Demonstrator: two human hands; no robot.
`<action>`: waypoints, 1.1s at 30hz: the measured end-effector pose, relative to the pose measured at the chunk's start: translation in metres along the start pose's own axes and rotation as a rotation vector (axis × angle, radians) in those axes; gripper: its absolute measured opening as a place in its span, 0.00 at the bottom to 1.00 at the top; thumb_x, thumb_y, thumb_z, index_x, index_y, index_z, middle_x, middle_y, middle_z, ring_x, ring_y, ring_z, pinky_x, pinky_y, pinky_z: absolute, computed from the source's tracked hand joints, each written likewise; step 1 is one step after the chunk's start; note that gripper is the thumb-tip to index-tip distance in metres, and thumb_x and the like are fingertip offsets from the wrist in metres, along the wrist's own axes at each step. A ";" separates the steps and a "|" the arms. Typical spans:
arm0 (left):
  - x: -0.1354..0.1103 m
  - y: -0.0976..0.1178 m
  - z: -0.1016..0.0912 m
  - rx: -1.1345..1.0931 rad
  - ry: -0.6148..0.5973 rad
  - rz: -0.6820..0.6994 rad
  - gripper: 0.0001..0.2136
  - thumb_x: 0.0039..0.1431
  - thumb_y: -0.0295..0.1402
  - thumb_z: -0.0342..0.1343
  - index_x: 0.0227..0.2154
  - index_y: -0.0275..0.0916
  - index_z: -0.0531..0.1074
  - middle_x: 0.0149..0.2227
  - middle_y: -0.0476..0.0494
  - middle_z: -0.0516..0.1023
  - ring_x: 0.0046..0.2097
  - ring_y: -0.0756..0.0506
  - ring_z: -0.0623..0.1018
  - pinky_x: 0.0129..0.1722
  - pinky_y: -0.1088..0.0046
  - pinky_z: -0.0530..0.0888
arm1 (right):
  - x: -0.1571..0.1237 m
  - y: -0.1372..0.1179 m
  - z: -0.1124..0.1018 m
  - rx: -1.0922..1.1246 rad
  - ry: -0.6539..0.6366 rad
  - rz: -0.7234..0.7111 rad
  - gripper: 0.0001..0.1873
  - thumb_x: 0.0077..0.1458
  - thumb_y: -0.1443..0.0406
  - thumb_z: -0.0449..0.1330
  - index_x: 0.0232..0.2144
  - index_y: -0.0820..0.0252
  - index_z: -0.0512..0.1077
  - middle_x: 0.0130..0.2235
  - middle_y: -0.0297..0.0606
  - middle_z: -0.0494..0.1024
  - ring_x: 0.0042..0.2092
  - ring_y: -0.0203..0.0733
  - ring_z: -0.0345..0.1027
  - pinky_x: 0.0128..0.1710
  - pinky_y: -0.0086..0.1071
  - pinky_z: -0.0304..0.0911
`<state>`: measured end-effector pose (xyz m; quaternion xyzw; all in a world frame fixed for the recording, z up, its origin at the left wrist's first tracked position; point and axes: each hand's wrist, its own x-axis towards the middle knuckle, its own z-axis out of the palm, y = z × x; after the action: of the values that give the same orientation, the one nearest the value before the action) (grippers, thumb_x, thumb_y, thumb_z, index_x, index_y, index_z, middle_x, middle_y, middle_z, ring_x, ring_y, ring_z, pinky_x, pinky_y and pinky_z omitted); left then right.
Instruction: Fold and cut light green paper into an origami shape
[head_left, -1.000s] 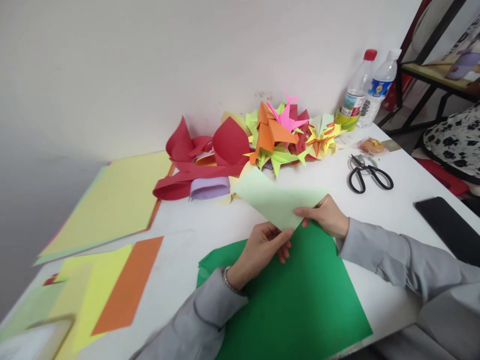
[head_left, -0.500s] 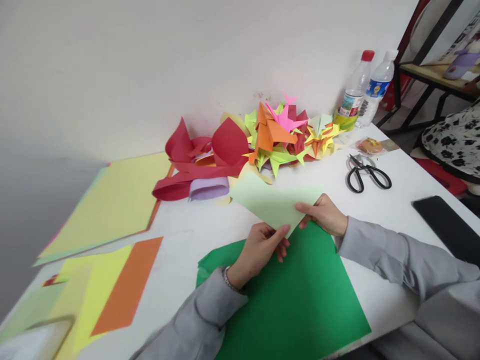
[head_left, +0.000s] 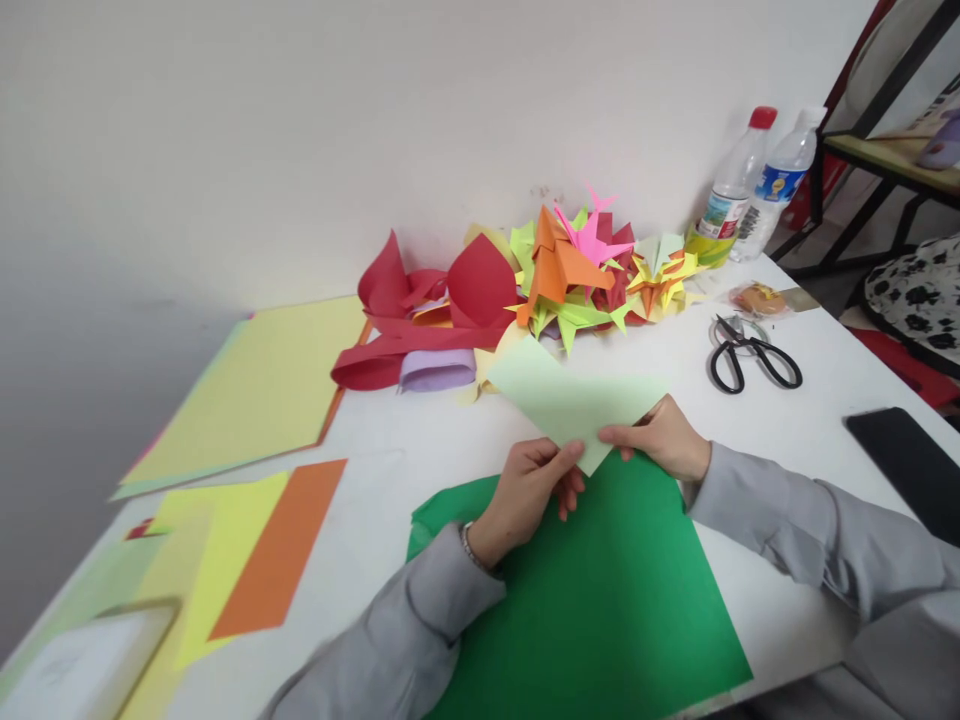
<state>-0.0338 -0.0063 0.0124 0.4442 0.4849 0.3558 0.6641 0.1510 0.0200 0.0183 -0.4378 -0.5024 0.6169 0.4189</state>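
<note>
A pale green sheet of paper (head_left: 574,395) is held up between my two hands, tilted with one corner pointing down towards me. My left hand (head_left: 529,490) pinches it near that lower corner, thumb on top and fingers behind. On the right edge, my right hand (head_left: 664,440) grips the paper with the thumb laid across its face. Beneath both hands a large green sheet (head_left: 600,590) lies on the white table (head_left: 375,500). Its far left corner is slightly curled.
Folded paper shapes (head_left: 570,270) and red paper loops (head_left: 420,310) are heaped by the wall. Black-handled scissors (head_left: 754,360), a black phone-like slab (head_left: 904,465) and two bottles (head_left: 731,195) stand or lie right. Yellow sheets (head_left: 277,370) and an orange strip (head_left: 281,550) lie left.
The camera view has swung slightly left, so things appear further right. Both hands keep hold of the pale green paper, and my right thumb sits a little closer to the left one.
</note>
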 end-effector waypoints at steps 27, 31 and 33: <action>0.000 0.006 -0.001 0.144 0.234 0.075 0.24 0.44 0.51 0.61 0.09 0.36 0.66 0.09 0.50 0.65 0.10 0.55 0.62 0.10 0.80 0.55 | 0.002 0.000 -0.005 0.043 -0.155 0.014 0.18 0.34 0.59 0.73 0.25 0.66 0.74 0.19 0.31 0.73 0.16 0.30 0.60 0.16 0.25 0.59; 0.001 0.005 -0.004 0.152 0.236 0.087 0.25 0.46 0.52 0.59 0.08 0.36 0.66 0.08 0.50 0.64 0.10 0.55 0.61 0.10 0.79 0.53 | 0.002 0.001 -0.006 0.030 -0.159 0.013 0.17 0.34 0.59 0.73 0.24 0.66 0.74 0.18 0.31 0.72 0.16 0.30 0.60 0.16 0.25 0.59; 0.001 0.004 -0.005 0.144 0.247 0.086 0.26 0.46 0.53 0.58 0.08 0.36 0.65 0.07 0.50 0.63 0.10 0.55 0.61 0.10 0.79 0.53 | 0.002 0.000 -0.007 0.018 -0.159 0.020 0.17 0.34 0.59 0.73 0.23 0.66 0.73 0.18 0.31 0.73 0.16 0.30 0.60 0.16 0.26 0.58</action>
<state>-0.0380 -0.0023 0.0154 0.4639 0.5679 0.4001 0.5498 0.1568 0.0237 0.0173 -0.3885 -0.5240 0.6586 0.3753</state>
